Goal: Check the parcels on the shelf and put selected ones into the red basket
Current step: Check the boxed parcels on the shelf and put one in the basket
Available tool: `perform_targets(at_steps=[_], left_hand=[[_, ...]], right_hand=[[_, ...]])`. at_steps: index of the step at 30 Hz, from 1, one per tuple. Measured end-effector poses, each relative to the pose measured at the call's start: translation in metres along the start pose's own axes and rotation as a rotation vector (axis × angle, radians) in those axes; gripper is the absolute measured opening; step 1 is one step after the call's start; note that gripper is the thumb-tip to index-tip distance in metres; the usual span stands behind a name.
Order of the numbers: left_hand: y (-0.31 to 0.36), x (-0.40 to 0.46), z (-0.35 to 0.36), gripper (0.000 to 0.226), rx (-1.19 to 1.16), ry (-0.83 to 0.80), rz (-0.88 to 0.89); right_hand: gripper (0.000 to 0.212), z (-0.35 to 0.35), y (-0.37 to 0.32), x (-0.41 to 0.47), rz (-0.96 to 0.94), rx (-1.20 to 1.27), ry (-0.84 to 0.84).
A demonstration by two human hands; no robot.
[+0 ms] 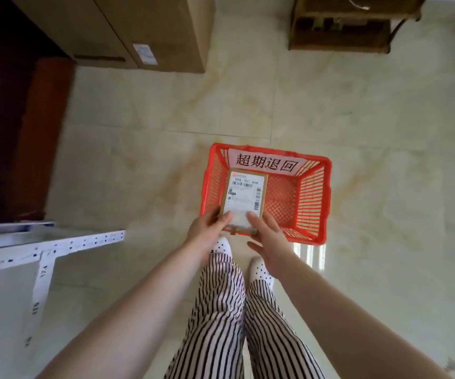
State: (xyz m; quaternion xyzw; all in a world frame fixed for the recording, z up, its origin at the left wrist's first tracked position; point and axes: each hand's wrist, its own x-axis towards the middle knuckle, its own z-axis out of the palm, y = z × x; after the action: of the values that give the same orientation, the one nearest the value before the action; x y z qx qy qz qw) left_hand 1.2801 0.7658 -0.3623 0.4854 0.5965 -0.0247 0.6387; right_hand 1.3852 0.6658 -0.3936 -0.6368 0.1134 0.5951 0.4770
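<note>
I have the parcel (244, 199) — a flat brown carton with its white label facing up — held over the left half of the red basket (313, 198), which sits on the tiled floor (138, 149) just ahead of my feet. My left hand (209, 226) grips the near left corner, thumb pressed onto the label and the other fingers curled underneath. My right hand (268, 235) holds the near right corner the same way, thumb on top, though its lower fingers look loosely spread below the edge rather than clamped.

The far end of the parcel is already past the near rim and inside the basket's walls; whether it touches the bottom I cannot tell. To finish well, I judge I should lower the far edge first, keep the carton level with the label up so it stays readable, and slide my thumbs off only once the bottom takes the weight — dropping it could tip it against the mesh wall. Laying it flush to the left side leaves room beside it for more. The white shelf (48, 243) stands at my left.
</note>
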Motion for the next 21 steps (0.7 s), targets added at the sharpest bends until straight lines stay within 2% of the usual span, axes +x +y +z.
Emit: perform_targets(at_steps=[4, 8, 12, 21], left_hand=[[-0.042, 0.109, 0.021, 0.036, 0.142, 0.071, 0.017], [-0.090, 0.223, 0.046, 0.035, 0.219, 0.098, -0.004], [-0.136, 0.321, 0.068, 0.036, 0.203, 0.136, -0.063], [-0.169, 0.421, 0.076, 0.038, 0.267, 0.179, -0.061]], right_hand=[[0.055, -0.009, 0.025, 0.115, 0.043, -0.013, 0.019], [0.030, -0.021, 0.054, 0.233, 0.009, -0.121, 0.067], [0.051, -0.024, 0.083, 0.339, -0.036, -0.336, 0.108], [0.039, -0.016, 0.111, 0.441, -0.107, -0.346, 0.154]])
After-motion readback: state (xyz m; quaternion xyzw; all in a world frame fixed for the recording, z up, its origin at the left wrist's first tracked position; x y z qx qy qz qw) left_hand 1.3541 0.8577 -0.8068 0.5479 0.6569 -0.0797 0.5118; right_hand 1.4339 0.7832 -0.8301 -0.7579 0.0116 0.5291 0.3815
